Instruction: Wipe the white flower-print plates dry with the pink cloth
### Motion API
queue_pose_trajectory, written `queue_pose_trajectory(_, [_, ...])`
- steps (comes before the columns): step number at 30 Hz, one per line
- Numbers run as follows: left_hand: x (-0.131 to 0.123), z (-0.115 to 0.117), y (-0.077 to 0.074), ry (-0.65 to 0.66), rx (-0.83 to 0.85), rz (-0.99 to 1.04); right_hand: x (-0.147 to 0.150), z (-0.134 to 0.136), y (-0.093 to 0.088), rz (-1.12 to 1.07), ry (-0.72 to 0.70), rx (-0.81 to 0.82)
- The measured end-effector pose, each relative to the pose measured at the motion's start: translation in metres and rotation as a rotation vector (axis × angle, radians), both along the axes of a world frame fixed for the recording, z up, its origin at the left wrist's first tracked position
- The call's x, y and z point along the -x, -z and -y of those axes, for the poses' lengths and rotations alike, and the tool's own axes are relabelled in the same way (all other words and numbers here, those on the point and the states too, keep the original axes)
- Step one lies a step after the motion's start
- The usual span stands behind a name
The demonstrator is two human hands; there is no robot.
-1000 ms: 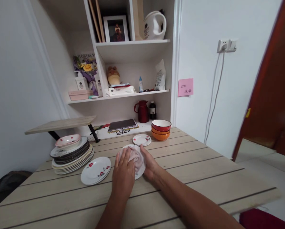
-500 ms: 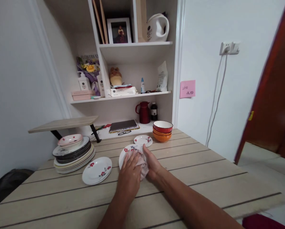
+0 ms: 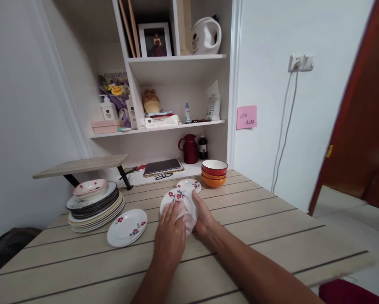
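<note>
The left hand (image 3: 170, 232), fingers nearly straight, holds pale-pink cloth (image 3: 187, 218) against the round white flowered plate (image 3: 185, 199), right hand (image 3: 205, 217) gripping its right rim, beige slatted tabletop (image 3: 255, 219) beyond.

Both forearms are bare and converge forward. The left hand (image 3: 171, 230) is palm down, fingers extended and close together, thumb hidden. The right hand (image 3: 205, 216) is turned palm inward in a holding grip, thumb raised, remaining fingers concealed, wrist nearly straight.
</note>
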State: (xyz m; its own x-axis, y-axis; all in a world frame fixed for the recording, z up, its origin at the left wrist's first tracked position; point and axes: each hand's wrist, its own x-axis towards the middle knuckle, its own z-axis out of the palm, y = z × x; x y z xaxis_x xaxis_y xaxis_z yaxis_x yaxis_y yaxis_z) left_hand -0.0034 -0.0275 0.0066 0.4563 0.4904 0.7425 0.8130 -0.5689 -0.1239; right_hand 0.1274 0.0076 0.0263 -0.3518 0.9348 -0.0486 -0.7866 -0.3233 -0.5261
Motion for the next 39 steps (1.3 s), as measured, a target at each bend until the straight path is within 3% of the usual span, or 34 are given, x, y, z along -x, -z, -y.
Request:
queue_pose_trajectory(3, [-0.002, 0.001, -0.001, 0.118, 0.028, -0.029, -0.003, -0.001, 0.002, 0.052, -0.061, -0.009])
queue_pose_trajectory(6, [0.000, 0.001, -0.006, 0.135, 0.037, -0.031, 0.001, 0.001, 0.002, 0.107, -0.086, -0.001])
queue_pose_trajectory(11, [0.004, 0.001, -0.011, 0.008, 0.006, 0.033, 0.010, 0.006, -0.001, 0.081, -0.067, -0.028])
queue_pose_trajectory(16, [0.004, -0.001, -0.007, -0.110, -0.022, 0.071, 0.009, 0.005, -0.001, 0.021, -0.062, -0.054])
queue_pose_trajectory(20, [0.002, -0.001, -0.002, -0.031, -0.018, 0.032, 0.004, 0.002, 0.000, 0.013, -0.036, -0.040])
queue_pose_trajectory(26, [0.000, 0.001, -0.004, 0.118, 0.027, -0.038, 0.003, 0.005, 0.000, 0.098, -0.140, 0.022])
queue_pose_trajectory(32, [0.006, 0.001, -0.015, -0.020, -0.026, 0.017, 0.016, 0.017, -0.007, 0.105, -0.127, -0.023])
queue_pose_trajectory(39, [0.005, 0.000, -0.009, -0.114, -0.067, 0.044, 0.021, 0.017, -0.006, -0.025, -0.129, -0.008])
